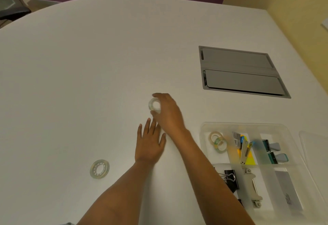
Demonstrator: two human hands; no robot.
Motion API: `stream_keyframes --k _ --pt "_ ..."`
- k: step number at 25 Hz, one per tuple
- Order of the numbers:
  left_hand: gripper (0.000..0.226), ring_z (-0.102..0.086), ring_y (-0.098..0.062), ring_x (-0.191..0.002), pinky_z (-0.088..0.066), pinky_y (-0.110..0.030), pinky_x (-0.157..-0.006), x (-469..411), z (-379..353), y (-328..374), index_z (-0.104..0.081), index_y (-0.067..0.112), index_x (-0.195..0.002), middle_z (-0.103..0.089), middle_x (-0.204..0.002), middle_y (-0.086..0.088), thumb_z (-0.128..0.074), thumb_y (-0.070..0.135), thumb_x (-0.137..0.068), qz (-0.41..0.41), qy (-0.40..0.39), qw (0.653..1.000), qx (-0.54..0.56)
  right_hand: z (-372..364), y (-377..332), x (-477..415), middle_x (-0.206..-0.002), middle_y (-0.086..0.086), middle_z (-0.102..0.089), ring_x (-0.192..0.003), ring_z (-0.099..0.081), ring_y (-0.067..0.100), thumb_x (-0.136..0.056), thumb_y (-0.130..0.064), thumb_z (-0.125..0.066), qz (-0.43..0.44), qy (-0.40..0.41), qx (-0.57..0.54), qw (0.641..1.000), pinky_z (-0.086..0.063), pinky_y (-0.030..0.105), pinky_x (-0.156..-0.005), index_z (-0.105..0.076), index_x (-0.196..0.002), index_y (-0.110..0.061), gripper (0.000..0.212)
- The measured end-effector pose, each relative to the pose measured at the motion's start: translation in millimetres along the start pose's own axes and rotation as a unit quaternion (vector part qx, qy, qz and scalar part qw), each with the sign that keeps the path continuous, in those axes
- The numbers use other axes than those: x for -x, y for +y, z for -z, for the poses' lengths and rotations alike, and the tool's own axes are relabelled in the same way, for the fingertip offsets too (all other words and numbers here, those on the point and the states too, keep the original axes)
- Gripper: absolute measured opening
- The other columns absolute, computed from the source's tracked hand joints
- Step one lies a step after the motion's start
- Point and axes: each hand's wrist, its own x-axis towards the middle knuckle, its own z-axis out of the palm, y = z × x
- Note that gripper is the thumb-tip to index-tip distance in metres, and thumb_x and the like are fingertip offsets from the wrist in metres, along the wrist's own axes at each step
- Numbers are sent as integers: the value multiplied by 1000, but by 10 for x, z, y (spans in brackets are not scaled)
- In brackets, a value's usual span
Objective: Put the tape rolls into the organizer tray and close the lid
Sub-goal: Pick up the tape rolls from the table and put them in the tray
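My right hand (168, 112) is closed around a clear tape roll (154, 105) at the table's middle, thumb and fingers pinching its rim. My left hand (150, 141) lies flat on the table just below it, fingers spread, holding nothing. A second clear tape roll (99, 169) lies flat on the table to the lower left. The clear organizer tray (204, 129) sits at the lower right; two tape rolls (218, 141) rest in its near-left compartment. The clear lid (314, 146) lies to the right of the tray.
The tray also holds a stapler (245, 151), binder clips (230, 177), sticky notes and a staple remover. A grey cable hatch (239, 72) is set into the white table behind the tray. A yellow wall runs along the right.
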Motion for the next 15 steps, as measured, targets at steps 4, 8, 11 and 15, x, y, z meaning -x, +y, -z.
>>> stream_keyframes --k 4,8,11,15 --pt "56 7 -11 -150 7 -39 -123 -8 -42 8 -6 31 -152 2 -162 8 -18 44 -99 -23 19 1000 -1 461 364 306 -135 0 -52 -122 -52 17 -84 -14 -70 -63 47 32 996 -33 16 -86 -53 -130 -19 49" --pt "56 8 -9 -149 7 -38 -122 -17 -52 -7 -6 32 -152 3 -162 9 -17 44 -99 -14 14 1000 10 665 690 639 -133 4 -48 -116 -55 20 -81 -8 -72 -124 60 35 990 -35 17 -83 -55 -127 -19 50" --pt "56 8 -10 -149 7 -38 -122 -10 -41 1 -7 31 -152 2 -162 9 -18 44 -99 -13 13 1000 18 717 904 803 -132 6 -45 -114 -55 23 -81 -5 -72 -162 74 63 982 -38 20 -79 -56 -126 -20 51" --pt "56 7 -10 -150 7 -38 -123 -5 -34 3 -7 31 -152 2 -162 8 -18 44 -99 -9 15 1000 15 734 1135 900 -130 10 -47 -115 -52 26 -80 -2 -70 -209 77 113 968 -39 23 -75 -54 -126 -18 51"
